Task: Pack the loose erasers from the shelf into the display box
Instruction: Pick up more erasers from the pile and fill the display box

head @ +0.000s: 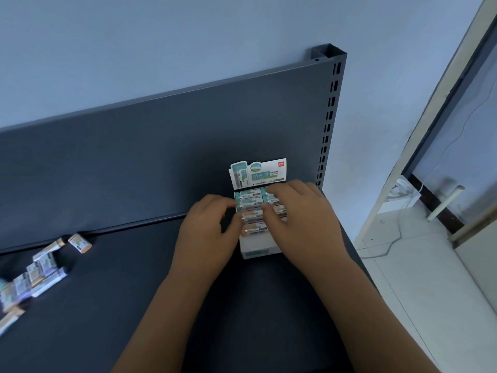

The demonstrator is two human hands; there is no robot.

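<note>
a: where's the display box?
b: right end of the dark shelf, close to the back panel, just beside the slotted upright. its header flap stands up at the rear.
a: contents?
b: packed erasers lie in two columns, long sides across the box. the top rows have teal sleeves, the lower ones are paler. the right column is mostly hidden.
a: hands?
b: both are on the box. the right hand lies over the right column, fingers spread fairly flat, thumb tip on the seam between the columns. it's pressing, not wrapped round anything.
a: left?
b: the left hand is at the box's left side, fingers bent, tips against the left ends of the erasers. can't tell if it's actually pinching one or just touching.
a: remaining stock?
b: loose erasers are in a scattered pile at the far left of the shelf, well apart from the box, running off the frame edge. one single eraser lies near the back panel, just right of the pile.
a: surroundings?
b: tiled floor to the right, with a thin cable trailing across it.
</note>
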